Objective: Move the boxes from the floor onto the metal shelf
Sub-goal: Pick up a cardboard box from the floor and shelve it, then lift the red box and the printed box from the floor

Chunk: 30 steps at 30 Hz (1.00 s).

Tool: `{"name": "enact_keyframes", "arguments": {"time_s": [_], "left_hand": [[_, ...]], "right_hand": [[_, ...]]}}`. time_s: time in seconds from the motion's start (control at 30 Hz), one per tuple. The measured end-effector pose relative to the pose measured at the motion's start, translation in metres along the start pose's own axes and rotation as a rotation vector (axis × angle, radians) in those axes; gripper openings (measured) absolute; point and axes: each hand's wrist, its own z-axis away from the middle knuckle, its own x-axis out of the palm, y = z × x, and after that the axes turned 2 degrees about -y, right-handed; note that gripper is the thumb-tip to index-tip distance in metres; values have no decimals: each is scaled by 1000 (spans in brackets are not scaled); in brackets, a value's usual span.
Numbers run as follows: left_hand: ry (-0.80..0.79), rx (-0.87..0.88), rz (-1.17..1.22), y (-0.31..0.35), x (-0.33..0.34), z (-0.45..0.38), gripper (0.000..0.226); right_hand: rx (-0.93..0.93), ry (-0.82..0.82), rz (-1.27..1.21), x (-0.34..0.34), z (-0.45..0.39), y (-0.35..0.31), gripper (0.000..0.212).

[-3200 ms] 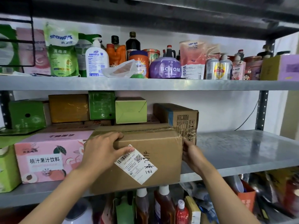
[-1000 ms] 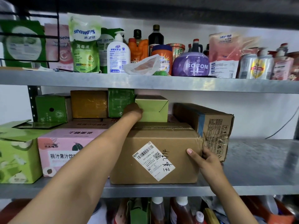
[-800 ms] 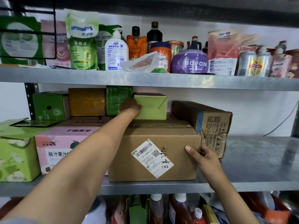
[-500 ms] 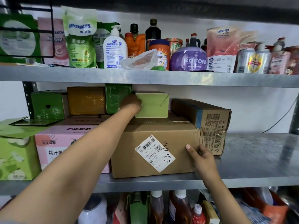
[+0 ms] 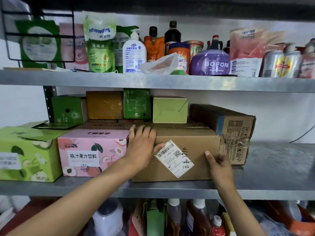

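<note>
Head view: left grip (image 5: 142,145) lies spread over brown box (image 5: 196,160) top-left corner; right grip (image 5: 219,163) clasps its right edge.

The left hand (image 5: 142,147) hides the brown carton's (image 5: 187,160) upper-left corner; its shipping label's (image 5: 173,158) small print is unreadable. Bottles (image 5: 196,217) along the frame's bottom edge are cut off (and blurred).

Purple BOFONE tub (image 5: 210,63), pump bottle (image 5: 134,54), green seaways pouch (image 5: 100,46) on upper tier.
</note>
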Motion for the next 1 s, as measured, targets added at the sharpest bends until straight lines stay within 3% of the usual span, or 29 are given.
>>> {"name": "enact_keyframes", "arguments": {"time_s": [0.13,0.4,0.87,1.0], "left_hand": [[-5,44,-15,-20,7,-16,86],[37,54,-97,-27,21,-32,74],[-30,58,-162,-22,12,-28,76],[-10,141,-201,3,3,-19,67]], "right_hand": [[-15,5,77,8,4,0,47],[-3,5,143,20,-10,-5,56],[102,-49,64,5,-8,-16,44],[30,-81,158,-10,10,-25,44]]}}
